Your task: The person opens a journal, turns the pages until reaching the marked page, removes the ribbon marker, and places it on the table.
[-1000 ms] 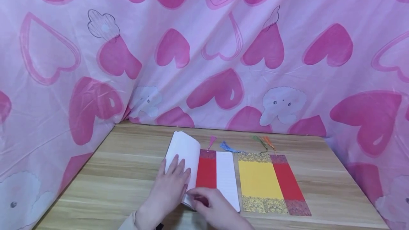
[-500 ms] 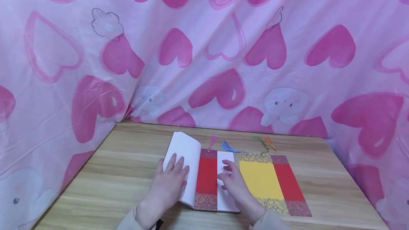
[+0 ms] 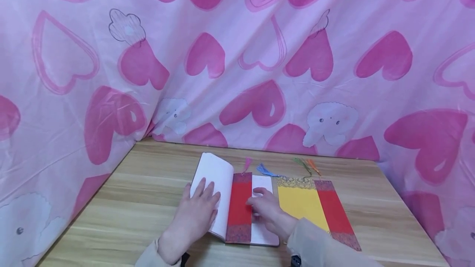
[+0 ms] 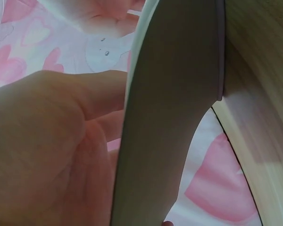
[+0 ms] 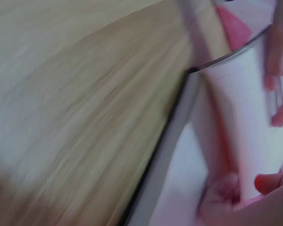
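An open notebook lies on the table, its left page [image 3: 214,169] curving upward and its right page [image 3: 262,182] flat. Along the inner side of the right page is a red bookmark [image 3: 239,201] with patterned ends and a pink tassel [image 3: 247,163]. My left hand [image 3: 193,215] rests on the left page with fingers spread. In the left wrist view, that hand's fingers [image 4: 106,92] lie against the raised leaf. My right hand [image 3: 273,212] is over the right page, fingers loosely bent, fingertips at the bookmark's right edge. The right wrist view is blurred there.
Right of the notebook lies a yellow patterned bookmark area [image 3: 298,203], partly covered by my right sleeve, beside another red bookmark [image 3: 334,207]. Blue [image 3: 268,170], green [image 3: 305,165] and orange tassels [image 3: 313,167] extend behind. A pink heart-patterned cloth [image 3: 252,102] hangs around the wooden table [image 3: 148,193].
My right hand has moved from the notebook's lower middle, out over the right page, then back left to the red bookmark's edge. My left hand has stayed on the left page.
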`<act>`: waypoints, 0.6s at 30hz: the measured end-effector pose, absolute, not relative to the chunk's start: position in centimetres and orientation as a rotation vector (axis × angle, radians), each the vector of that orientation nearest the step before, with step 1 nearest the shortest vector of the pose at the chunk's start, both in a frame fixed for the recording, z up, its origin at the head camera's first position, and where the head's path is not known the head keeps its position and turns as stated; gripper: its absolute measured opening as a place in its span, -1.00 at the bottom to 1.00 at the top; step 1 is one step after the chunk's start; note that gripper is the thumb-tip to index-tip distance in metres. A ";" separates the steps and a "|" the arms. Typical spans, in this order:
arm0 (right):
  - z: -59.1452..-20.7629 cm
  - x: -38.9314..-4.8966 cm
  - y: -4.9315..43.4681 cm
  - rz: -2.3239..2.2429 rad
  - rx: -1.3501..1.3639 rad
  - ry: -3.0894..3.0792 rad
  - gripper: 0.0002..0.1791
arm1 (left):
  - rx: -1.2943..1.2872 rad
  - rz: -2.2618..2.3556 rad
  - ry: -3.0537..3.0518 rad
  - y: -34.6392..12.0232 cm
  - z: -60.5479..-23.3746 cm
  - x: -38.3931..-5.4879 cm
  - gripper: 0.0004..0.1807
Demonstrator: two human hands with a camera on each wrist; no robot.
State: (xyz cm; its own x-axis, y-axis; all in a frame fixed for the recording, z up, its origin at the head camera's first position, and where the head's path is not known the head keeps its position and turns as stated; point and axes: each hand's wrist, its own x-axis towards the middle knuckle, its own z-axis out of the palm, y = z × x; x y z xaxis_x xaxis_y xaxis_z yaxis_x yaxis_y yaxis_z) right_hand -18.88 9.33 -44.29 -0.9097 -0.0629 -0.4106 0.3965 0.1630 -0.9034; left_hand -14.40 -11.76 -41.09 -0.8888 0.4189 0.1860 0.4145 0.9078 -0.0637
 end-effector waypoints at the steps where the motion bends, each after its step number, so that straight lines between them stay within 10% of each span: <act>1: -44.4 -18.9 9.3 -1.800 0.298 2.091 -0.43 | -0.634 0.031 -2.880 -11.7 -41.0 -14.4 -0.56; 18: -39.6 -20.4 16.2 -1.773 0.224 2.239 -0.82 | -0.689 -0.004 -2.813 -11.8 -40.7 -14.3 -0.57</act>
